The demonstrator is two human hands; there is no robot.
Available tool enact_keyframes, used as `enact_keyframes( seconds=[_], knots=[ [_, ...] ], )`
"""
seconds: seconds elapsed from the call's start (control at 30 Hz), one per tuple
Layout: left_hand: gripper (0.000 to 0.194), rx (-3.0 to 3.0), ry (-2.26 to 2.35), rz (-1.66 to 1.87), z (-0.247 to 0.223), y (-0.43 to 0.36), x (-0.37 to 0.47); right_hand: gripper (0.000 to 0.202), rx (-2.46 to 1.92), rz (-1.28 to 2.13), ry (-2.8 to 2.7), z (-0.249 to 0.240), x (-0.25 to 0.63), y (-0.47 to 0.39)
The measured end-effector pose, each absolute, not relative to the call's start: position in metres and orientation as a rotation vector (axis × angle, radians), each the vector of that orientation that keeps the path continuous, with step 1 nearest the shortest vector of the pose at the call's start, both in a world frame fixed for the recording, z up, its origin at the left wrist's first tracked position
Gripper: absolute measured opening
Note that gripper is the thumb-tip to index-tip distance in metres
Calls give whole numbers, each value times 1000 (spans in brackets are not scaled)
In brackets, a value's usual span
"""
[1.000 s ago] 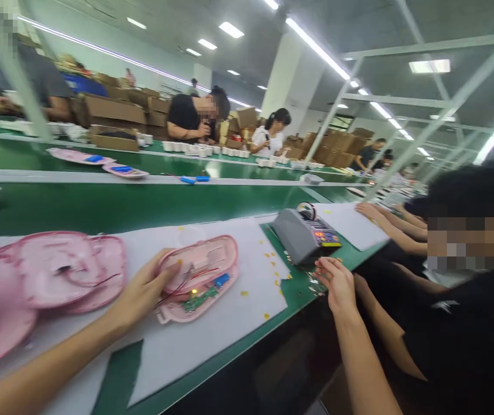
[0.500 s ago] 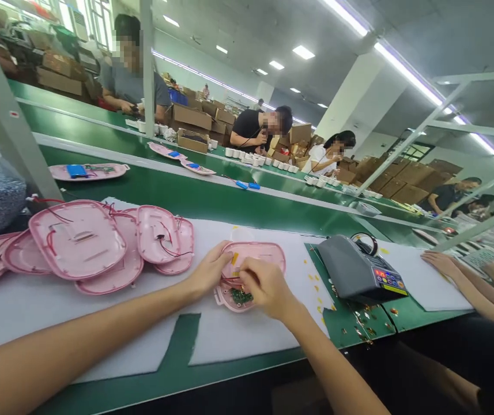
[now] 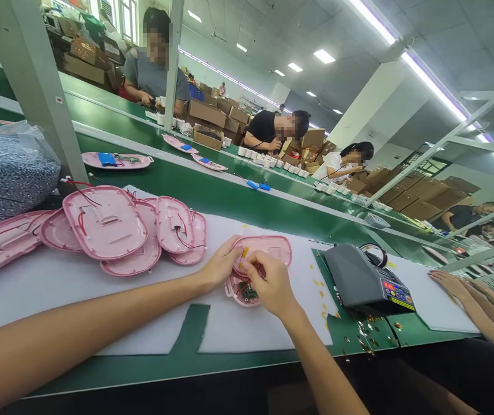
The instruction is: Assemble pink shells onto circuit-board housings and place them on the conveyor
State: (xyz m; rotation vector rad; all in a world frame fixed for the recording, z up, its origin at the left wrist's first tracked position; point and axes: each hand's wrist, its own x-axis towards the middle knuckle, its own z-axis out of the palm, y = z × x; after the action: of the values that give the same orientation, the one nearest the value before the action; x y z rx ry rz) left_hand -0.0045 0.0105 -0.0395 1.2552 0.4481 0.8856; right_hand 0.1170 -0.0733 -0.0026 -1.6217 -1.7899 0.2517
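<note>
My left hand [image 3: 228,260] grips the upper left edge of a pink plastic shell [image 3: 276,248] with its thumb and fingers. A second, smaller pink shell part [image 3: 232,286] lies just below it and carries a green circuit board [image 3: 247,291]. Inside the upper shell a strip of yellow tape [image 3: 244,253] is visible near my left fingertips. My right hand [image 3: 270,282] is closed in a pinch over the place where the two parts meet, close to some thin red wires. What sits between its fingertips is too small to make out.
Several pink shells [image 3: 104,222] with red wires are piled at left, near a bag of small dark parts [image 3: 11,173]. A grey tape dispenser [image 3: 354,276] stands at right, with scraps around it. Another person's hand [image 3: 448,282] rests further right. White sheets [image 3: 143,328] cover the bench.
The whole view has shifted, so the bench things appear further right. My left hand keeps its grip on the shell. My right hand stays pinched over it, its fingers slightly turned.
</note>
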Motion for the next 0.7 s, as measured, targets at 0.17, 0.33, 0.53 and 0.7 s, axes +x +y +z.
enact_keyframes(
  seconds=[0.17,0.33,0.53,0.7],
  knots=[
    [24,1128,458,837,-39,7,-6,21,-1691,155,-1888,-5,118,-70],
    [22,1139,463,850,-38,6,-5,20,-1761,100,-1914,-10,118,-70],
    [22,1144,464,838,-37,5,-7,18,-1930,-126,-1821,-13,107,-64],
    [32,1136,483,782,-38,9,-10,32,-2116,8,-1472,-11,117,-58]
  ],
)
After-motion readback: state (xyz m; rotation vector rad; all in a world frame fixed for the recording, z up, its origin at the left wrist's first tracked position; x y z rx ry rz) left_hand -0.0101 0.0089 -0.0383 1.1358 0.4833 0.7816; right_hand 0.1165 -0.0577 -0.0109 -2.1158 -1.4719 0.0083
